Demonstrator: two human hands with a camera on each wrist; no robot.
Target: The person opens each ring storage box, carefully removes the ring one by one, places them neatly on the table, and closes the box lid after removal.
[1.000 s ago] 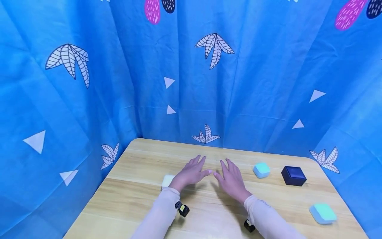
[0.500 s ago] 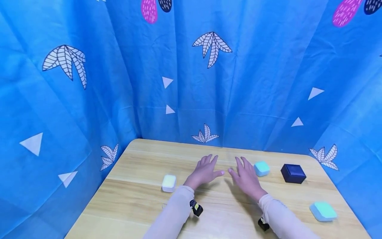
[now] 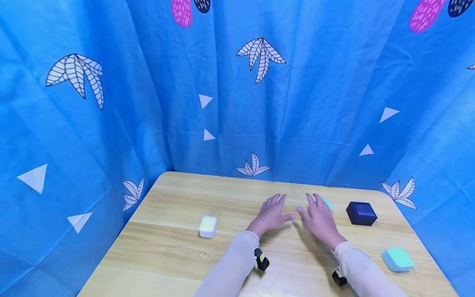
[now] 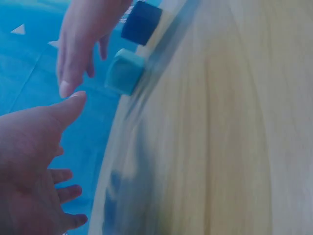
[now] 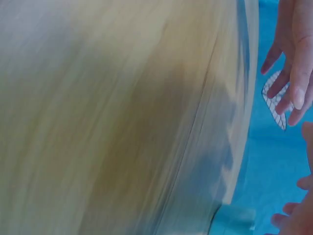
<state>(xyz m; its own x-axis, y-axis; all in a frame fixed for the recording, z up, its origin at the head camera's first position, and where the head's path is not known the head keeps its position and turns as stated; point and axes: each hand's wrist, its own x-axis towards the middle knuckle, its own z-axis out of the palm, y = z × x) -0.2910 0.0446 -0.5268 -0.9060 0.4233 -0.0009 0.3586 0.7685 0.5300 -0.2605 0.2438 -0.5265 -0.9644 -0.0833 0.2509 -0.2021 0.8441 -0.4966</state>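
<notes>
So the nearest thing to me is the teal block (image 3: 328,203), 1 o'clock from my right hand (image 3: 320,218) and partly hidden behind it. Not gripping it, or anything: fingers on that hand and my left hand (image 3: 271,215) are loose and outstretched. Going by the shadows, I'm hovering over the table (image 3: 167,210), thumbs apart, probably to avoid bumping stuff. Box (image 3: 361,213) at 3 o'clock might be a container; can't see inside, so no clue about contents. Mint block (image 3: 398,259) at 4, white block (image 3: 208,226) at 9 off my left, both sitting flat, I'd guess for stability. Curtain (image 3: 256,119) at 12, likely just backdrop.
</notes>
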